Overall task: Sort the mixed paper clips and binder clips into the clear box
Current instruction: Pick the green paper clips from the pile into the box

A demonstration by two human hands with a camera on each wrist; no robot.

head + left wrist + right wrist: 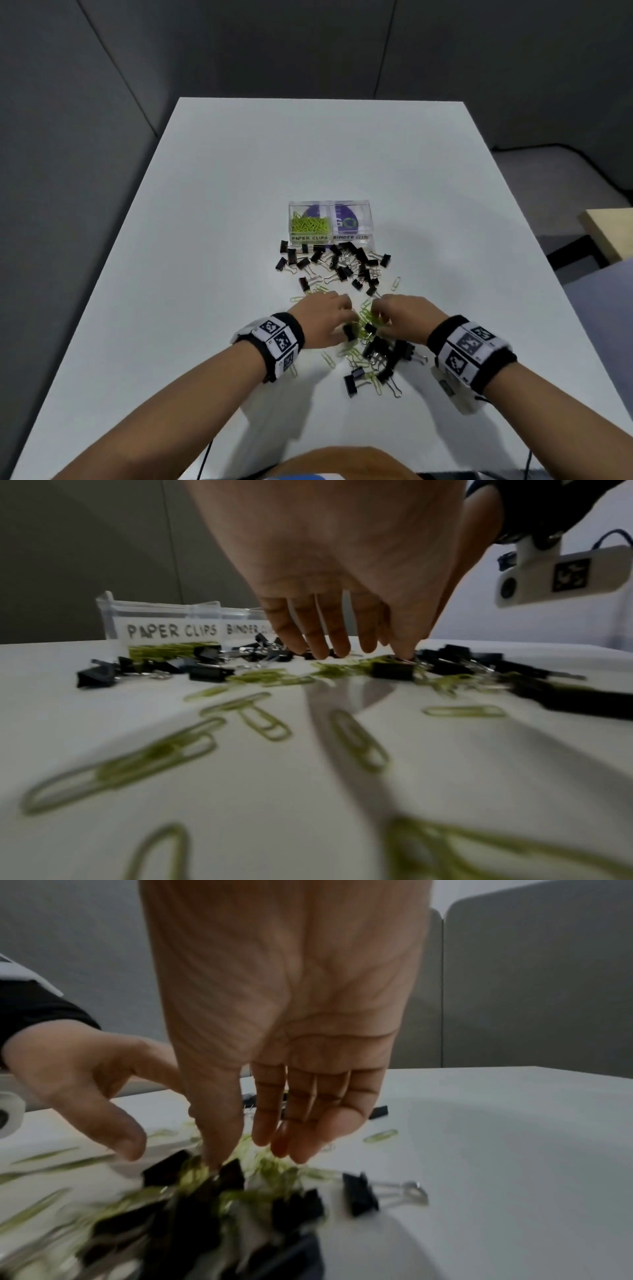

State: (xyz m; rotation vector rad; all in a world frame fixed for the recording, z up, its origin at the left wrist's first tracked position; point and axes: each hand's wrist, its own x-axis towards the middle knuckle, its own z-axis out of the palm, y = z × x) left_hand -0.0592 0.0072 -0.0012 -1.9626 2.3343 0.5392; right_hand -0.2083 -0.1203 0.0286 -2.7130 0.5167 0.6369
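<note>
The clear box (330, 221) sits mid-table (205, 205), split in two: its compartment marked PAPER CLIPS holds a heap of green paper clips (310, 224), while the one marked BINDER CLIPS looks bare of clips from the head view. Just in front of the box lies a scatter of black binder clips (337, 262); nearer the person than the box, a second mixed pile (373, 349) of green and black.

Both hands reach into that nearer pile. The left hand (325, 317) has fingers (320, 637) pointing down, nearly straight, tips touching clips; only the left wrist view shows this, along with loose paper clips (263, 721) lying behind it. The right hand (399, 313) hangs with fingers loosely extended, thumb (215, 1123) tip down among blurred clips; whether it pinches one, I cannot tell
</note>
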